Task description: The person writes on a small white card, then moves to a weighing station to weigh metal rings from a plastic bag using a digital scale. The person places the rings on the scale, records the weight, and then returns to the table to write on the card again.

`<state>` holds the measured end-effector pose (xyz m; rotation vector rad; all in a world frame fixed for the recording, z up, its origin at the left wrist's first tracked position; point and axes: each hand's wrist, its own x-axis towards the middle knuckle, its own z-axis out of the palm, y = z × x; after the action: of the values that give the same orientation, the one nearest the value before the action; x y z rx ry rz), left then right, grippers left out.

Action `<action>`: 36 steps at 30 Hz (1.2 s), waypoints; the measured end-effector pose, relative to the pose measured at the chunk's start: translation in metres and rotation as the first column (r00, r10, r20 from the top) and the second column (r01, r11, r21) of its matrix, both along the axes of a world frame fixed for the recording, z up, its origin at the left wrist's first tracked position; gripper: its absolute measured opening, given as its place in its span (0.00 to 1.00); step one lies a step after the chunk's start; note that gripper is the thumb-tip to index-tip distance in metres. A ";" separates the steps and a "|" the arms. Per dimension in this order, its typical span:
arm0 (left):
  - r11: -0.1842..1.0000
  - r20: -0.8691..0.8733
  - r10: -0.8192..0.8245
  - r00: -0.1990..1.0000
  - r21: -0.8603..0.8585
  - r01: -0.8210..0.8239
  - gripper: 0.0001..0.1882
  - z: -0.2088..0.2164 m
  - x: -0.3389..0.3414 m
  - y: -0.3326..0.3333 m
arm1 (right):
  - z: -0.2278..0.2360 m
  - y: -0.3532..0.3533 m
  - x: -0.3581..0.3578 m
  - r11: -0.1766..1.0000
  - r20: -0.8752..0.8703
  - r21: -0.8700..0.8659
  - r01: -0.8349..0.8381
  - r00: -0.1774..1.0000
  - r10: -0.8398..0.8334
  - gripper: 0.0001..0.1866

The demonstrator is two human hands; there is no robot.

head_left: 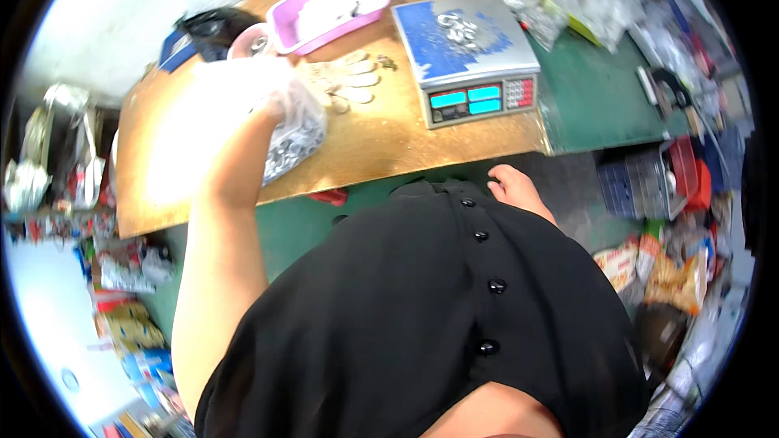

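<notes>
My left hand (264, 109) reaches to the upper part of a clear plastic bag (312, 118) on the table's left side. Strong glare washes out its fingers, so whether they grip the bag is hidden. Many small grey metal pieces (292, 150) lie in the bottom of the bag. My right hand (517, 188) hangs by my body below the table's front edge, holding nothing, its thumb apart from the fingers. A digital scale (479, 104) with lit displays stands right of the middle, and several small shiny metal pieces (458, 31) rest on its worn blue-and-silver plate.
Behind the bag are a pink basin (329, 28) with white contents, a black plastic bag (219, 31) and a pale work glove (349, 81). Crumpled clear bags (568, 0) pile up at the back right. A crate (633, 182) stands low on the right.
</notes>
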<state>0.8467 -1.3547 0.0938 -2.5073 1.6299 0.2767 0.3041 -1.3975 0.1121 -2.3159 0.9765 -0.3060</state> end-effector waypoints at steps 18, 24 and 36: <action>0.931 0.333 -0.363 0.870 0.088 0.354 0.15 -0.009 -0.008 0.020 | 0.001 0.033 -0.010 0.992 -0.003 0.029 0.122 0.992 -0.122 0.10; 0.980 0.189 -0.185 0.964 -0.038 0.196 0.14 -0.025 0.014 0.025 | -0.002 0.000 -0.024 0.997 0.004 -0.064 0.047 0.999 -0.047 0.11; 0.962 -0.240 0.237 0.942 -0.080 -0.262 0.20 0.016 0.004 0.026 | -0.005 -0.034 -0.039 0.996 0.036 0.077 0.041 0.998 -0.044 0.11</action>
<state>0.8510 -1.3288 0.1102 -2.8641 1.4302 0.5349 0.2654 -1.4311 0.1073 -2.2147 1.0029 -0.3232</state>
